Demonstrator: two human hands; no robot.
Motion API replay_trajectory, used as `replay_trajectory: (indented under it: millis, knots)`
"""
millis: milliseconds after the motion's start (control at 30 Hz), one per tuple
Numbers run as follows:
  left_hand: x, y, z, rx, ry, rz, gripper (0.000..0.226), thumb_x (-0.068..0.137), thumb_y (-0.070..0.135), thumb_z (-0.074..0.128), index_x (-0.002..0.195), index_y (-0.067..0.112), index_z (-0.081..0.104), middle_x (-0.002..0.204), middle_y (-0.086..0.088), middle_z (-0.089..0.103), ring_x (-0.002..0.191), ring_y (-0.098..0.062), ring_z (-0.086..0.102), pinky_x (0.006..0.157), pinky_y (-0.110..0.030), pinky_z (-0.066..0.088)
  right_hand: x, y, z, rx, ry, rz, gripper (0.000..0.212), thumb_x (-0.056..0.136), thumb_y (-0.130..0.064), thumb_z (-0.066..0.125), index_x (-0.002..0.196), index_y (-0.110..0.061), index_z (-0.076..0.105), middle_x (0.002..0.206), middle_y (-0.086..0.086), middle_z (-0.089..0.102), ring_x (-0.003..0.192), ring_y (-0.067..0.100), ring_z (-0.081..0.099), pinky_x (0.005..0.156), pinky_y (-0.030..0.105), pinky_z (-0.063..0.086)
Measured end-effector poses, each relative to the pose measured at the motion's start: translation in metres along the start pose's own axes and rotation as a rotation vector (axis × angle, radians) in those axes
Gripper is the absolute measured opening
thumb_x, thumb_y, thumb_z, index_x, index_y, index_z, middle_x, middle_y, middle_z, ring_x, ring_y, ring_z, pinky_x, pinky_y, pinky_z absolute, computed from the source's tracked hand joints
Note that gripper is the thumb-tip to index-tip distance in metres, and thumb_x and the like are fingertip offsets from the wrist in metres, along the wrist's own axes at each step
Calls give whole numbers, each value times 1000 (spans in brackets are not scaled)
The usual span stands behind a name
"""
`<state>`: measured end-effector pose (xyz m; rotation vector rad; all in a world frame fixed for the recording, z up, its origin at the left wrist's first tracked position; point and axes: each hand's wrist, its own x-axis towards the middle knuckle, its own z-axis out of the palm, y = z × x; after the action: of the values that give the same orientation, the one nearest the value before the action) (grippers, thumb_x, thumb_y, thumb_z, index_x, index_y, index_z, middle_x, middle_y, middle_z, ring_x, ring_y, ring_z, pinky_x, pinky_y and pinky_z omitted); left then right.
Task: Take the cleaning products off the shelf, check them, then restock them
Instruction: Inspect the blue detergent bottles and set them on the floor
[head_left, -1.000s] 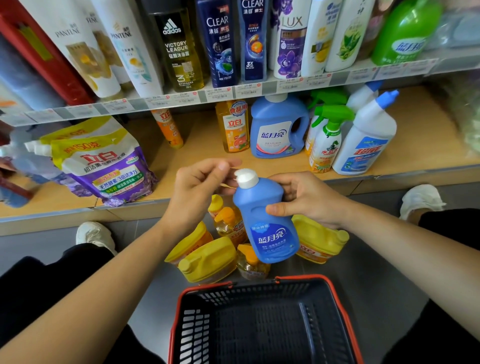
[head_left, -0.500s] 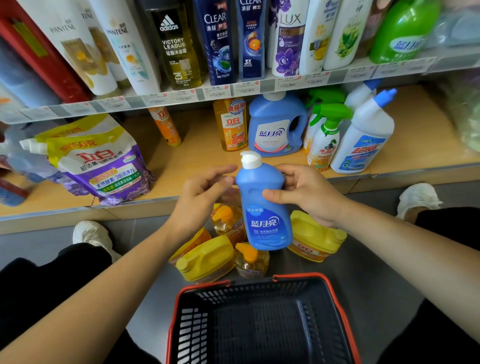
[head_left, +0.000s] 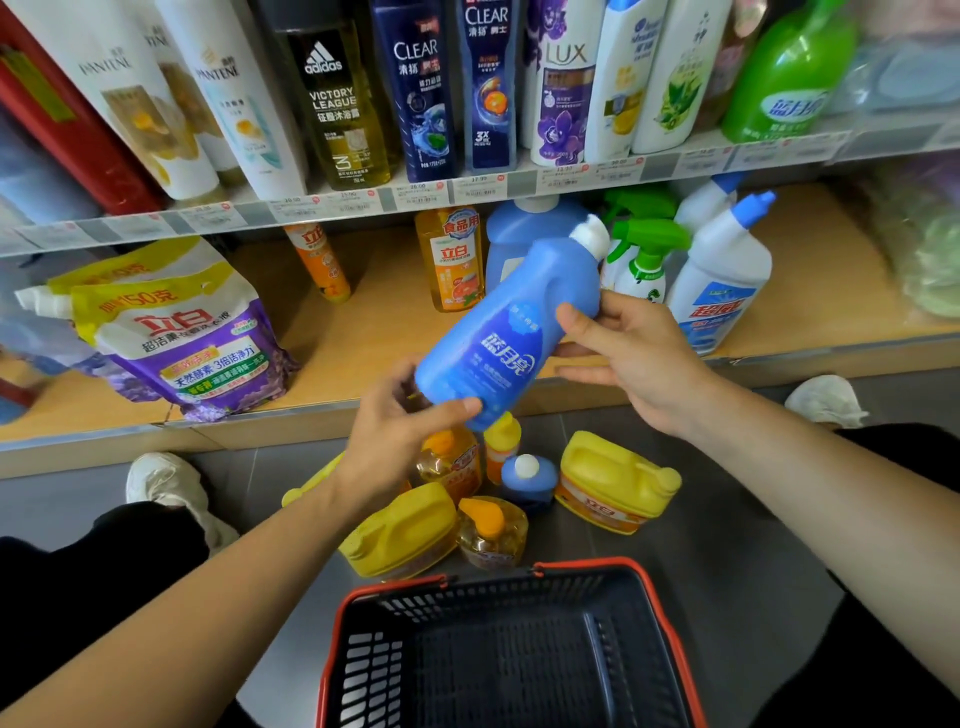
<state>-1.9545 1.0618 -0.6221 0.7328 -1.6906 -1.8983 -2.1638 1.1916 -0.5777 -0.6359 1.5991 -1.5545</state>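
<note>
Shop (shelf (head_left: 374, 327) w/ price tags (head_left: 422, 193))

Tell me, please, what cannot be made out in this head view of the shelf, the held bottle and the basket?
Head view:
- The blue jug: its label is hidden behind the held blue bottle.
- The blue bottle's base is covered by the left hand, and its small print is blurred.
- The price tags are too small and blurred to read.
- The basket: its near end is cut off by the bottom edge.
</note>
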Motion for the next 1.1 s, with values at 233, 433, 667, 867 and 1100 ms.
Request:
replay_trajectory:
  millis: [233, 433, 667, 867, 1100]
  knots:
    - [7, 43, -16, 293, 131, 218, 58, 72, 38, 85, 120, 14, 64, 117, -6, 69, 107, -25, 71, 81, -49, 63, -6, 11, 0, -554, 159, -202, 14, 81, -25, 82, 86, -12, 77, 78, 10, 76, 70, 18, 74, 68, 30, 61]
    - [-2, 53, -1, 576, 39, 434, 58, 74, 21, 89, 127, 13, 66, 116, -3, 66, 110, -18, 63, 84, -39, 58, -9, 18, 18, -621, -238, -380, 82, 71, -25, 91, 143, -20, 51, 130, -9, 62, 117, -2, 58, 91, 12, 49]
    - [-8, 55, 5, 674, -195, 603, 44, 89, 19, 74, 131, 9, 66, 135, -10, 57, 130, -19, 54, 103, -39, 50, -9, 31, 27, -415, -291, -315, 69, 71, -16, 90, 132, -17, 58, 119, 0, 70, 109, 18, 68, 91, 49, 56]
    - [-8, 58, -8, 878, -222, 806, 28, 92, 12, 72, 120, 6, 73, 134, -10, 65, 133, -29, 54, 106, -47, 49, -6, 37, 30, -339, -278, -253, 65, 72, -8, 89, 129, -12, 59, 116, 4, 72, 108, 20, 70, 92, 50, 57]
    - [-12, 57, -23, 874, 57, 816, 21, 85, 15, 82, 104, 5, 79, 112, -7, 76, 107, -19, 71, 87, -43, 59, -2, 37, 35, -306, -265, -279, 65, 73, -14, 89, 131, -16, 58, 119, 0, 71, 110, 18, 69, 91, 48, 58]
